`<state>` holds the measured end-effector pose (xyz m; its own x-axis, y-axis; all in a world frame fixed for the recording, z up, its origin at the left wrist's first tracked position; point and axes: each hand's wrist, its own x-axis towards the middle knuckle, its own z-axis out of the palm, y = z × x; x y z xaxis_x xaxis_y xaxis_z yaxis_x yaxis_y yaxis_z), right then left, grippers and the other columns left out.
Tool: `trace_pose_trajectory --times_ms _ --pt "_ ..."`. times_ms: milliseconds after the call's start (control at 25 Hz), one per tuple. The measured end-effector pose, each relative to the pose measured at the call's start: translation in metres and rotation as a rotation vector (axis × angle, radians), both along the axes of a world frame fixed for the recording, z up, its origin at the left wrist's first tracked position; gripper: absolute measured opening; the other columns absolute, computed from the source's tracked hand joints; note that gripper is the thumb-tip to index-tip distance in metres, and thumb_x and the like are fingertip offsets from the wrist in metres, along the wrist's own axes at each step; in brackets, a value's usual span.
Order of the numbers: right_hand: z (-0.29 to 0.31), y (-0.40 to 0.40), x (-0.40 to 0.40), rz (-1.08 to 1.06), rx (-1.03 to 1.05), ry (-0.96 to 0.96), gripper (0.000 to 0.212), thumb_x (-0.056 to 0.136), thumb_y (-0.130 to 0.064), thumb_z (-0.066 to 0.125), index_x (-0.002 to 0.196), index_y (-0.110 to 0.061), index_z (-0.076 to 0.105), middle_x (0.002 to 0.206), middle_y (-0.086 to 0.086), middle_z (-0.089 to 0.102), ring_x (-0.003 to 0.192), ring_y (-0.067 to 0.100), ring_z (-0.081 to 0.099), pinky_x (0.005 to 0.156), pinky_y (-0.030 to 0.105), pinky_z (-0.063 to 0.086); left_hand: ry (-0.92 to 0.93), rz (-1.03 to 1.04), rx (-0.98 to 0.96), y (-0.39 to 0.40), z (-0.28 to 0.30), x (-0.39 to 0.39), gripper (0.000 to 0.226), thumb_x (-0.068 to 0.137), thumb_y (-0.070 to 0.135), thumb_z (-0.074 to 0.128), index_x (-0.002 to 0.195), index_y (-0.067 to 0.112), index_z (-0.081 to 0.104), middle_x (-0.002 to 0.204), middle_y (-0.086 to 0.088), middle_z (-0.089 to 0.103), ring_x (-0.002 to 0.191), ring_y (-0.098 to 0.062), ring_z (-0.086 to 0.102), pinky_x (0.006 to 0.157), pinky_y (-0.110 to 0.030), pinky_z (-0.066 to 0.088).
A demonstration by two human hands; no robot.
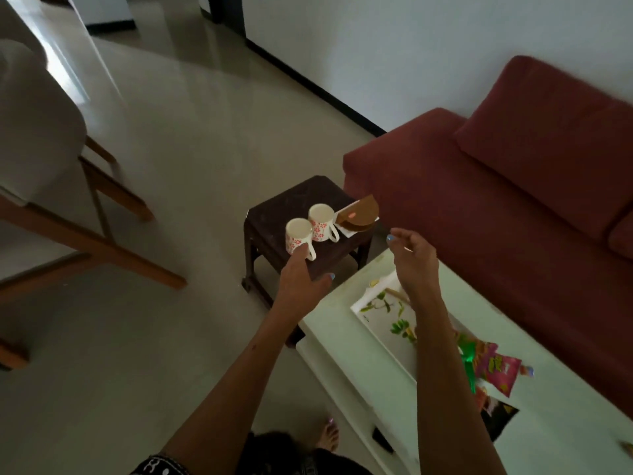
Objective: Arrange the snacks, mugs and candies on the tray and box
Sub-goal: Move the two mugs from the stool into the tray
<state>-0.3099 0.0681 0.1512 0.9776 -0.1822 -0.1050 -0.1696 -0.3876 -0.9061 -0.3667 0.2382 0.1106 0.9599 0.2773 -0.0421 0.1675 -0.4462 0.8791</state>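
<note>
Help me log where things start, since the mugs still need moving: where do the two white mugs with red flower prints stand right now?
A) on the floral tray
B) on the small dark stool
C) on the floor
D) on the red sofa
B: both mugs stand side by side on the small dark stool, next to a brown box, with the left hand reaching toward the nearer one.

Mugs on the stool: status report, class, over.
Left hand open, reaching, fingertips at near mug. Right hand open, empty, above tray. Second mug upright beside the first on stool. Nothing in the way.
</note>
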Motion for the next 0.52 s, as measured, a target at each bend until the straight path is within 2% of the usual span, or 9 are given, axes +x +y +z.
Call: trace_pose_trajectory --times_ms 160,200,280,360,520 --pt "-0.020 0.011 0.036 0.110 -0.063 0.070 0.029 0.090 -0.025 0.058 0.117 -0.015 0.063 0.114 0.004 0.067 0.094 0.014 0.059 0.085 0.032 0.048 0.075 0.063 -0.078 0.008 -0.015 0.025 0.061 0.072 0.017 0.073 0.126 0.021 0.044 0.101 0.017 0.045 0.079 0.010 0.047 0.066 -0.006 0.036" --pt "-0.023 0.015 0.044 0.143 -0.076 0.090 0.030 0.089 -0.025 0.060 0.117 -0.016 0.063 0.116 0.004 0.067 0.097 0.015 0.059 0.085 0.030 0.046 0.094 0.070 -0.075 0.010 -0.017 0.032 0.064 0.072 0.016 0.074 0.127 0.021 0.043 0.105 0.014 0.047 0.082 0.008 0.048 0.070 -0.010 0.040" --pt "-0.033 0.024 0.066 0.198 -0.088 0.126 0.033 0.086 -0.024 0.064 0.118 -0.016 0.062 0.119 0.005 0.065 0.100 0.014 0.058 0.085 0.028 0.043 0.134 0.080 -0.053 0.016 -0.023 0.054 0.068 0.072 0.016 0.074 0.131 0.017 0.040 0.122 0.001 0.052 0.101 -0.010 0.053 0.085 -0.026 0.047" --pt "-0.041 0.033 0.087 0.246 -0.102 0.154 0.038 0.084 -0.023 0.068 0.121 -0.016 0.061 0.121 0.007 0.064 0.098 0.013 0.057 0.085 0.027 0.043 0.186 0.085 -0.007 0.023 -0.031 0.074 0.074 0.071 0.017 0.075 0.134 0.012 0.036 0.136 -0.008 0.048 0.119 -0.023 0.050 0.099 -0.039 0.045" --pt "-0.063 0.054 0.132 0.314 -0.171 0.151 0.047 0.079 -0.020 0.072 0.124 -0.015 0.059 0.124 0.007 0.063 0.102 0.018 0.060 0.085 0.027 0.045 0.243 0.072 0.076 0.041 -0.049 0.123 0.078 0.070 0.017 0.075 0.136 0.008 0.035 0.137 -0.015 0.047 0.125 -0.029 0.046 0.103 -0.037 0.039"
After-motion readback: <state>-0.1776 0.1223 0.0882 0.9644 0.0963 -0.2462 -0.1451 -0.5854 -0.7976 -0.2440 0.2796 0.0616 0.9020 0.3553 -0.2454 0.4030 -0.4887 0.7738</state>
